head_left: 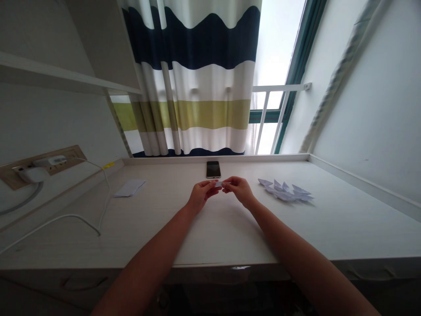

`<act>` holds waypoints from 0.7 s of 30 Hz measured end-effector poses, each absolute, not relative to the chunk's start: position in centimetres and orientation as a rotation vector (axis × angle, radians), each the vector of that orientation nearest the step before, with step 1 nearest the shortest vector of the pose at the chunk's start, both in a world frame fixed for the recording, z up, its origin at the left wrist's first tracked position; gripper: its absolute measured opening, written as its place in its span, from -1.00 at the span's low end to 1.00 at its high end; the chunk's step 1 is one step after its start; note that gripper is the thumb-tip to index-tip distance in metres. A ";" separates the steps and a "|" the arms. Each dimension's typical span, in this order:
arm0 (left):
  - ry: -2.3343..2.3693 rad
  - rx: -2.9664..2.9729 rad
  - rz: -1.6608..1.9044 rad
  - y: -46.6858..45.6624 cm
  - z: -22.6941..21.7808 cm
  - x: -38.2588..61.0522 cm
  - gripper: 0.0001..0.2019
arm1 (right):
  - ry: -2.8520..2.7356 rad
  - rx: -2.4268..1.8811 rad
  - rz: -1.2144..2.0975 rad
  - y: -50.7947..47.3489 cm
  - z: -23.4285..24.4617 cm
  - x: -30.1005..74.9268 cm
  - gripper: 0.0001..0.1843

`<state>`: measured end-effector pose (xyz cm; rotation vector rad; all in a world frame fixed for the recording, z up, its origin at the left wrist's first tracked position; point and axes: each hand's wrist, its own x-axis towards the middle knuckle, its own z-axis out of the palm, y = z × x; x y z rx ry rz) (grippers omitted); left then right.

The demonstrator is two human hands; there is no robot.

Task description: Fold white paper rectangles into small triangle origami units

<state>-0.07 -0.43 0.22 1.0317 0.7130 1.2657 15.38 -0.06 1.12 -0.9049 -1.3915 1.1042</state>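
Observation:
Between my two hands is a small piece of folded white paper [218,184], held above the middle of the white desk [217,237]. My left hand [200,195] pinches its left side with thumb and fingers. On the right side, my right hand [241,190] grips it the same way. The fingers cover much of the paper, so its exact shape is hard to make out. Just beyond the hands lies a dark-screened phone [213,169]. Several folded white paper boats [285,191] sit grouped to the right of my right hand.
A small stack of white paper sheets [130,188] lies on the left of the desk. Nearer the left wall, a white cable [107,188] runs from plugs in a socket panel [62,160] and loops over the desktop. A striped curtain [210,87] hangs behind the raised back edge.

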 end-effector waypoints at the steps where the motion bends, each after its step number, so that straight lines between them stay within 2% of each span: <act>1: 0.702 1.044 1.268 -0.4 0.2 0.0 -0.76 | -1.386 -0.906 1.106 -0.1 1.2 15.4 -0.69; 21: 0.772 1.025 1.348 -0.2 0.4 -0.1 -0.80 | -1.397 -0.864 1.164 -0.4 1.2 15.0 -0.74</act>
